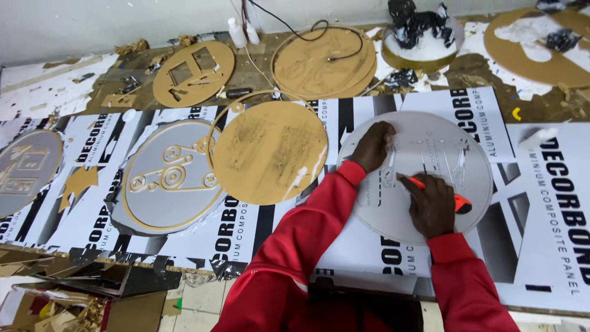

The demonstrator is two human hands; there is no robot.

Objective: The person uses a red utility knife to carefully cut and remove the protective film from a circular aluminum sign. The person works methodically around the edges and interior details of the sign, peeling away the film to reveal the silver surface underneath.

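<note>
A round grey disc [424, 178] is seen lying flat on the printed black-and-white panel sheets [553, 221] that cover the workbench, right of centre in the head view. The left hand [373, 146] is pressed palm-down on the disc's upper left edge, fingers curled loosely, nothing gripped in it. The right hand [432, 206] is laid on the lower middle of the disc and is closed around an orange-handled utility knife [458, 201]; the handle end juts out to the right of the knuckles, and an orange tip shows at the left of the fingers, against the disc face. Faint cut-out shapes are visible in the disc surface between the two hands; their form cannot be made out. Both arms are clad in red sleeves [307, 246]. Just left of the grey disc, a brown round board [270, 150] is lying on the sheets, overlapped at its left edge by a grey disc with raised gold pulley shapes [172, 178]. Further back, a brown disc with square cut-outs [193, 74] and a stack of brown discs [322, 61] crossed by a black cable [295, 27] are noted. Two white bottles [241, 31] are standing near the wall.
</note>
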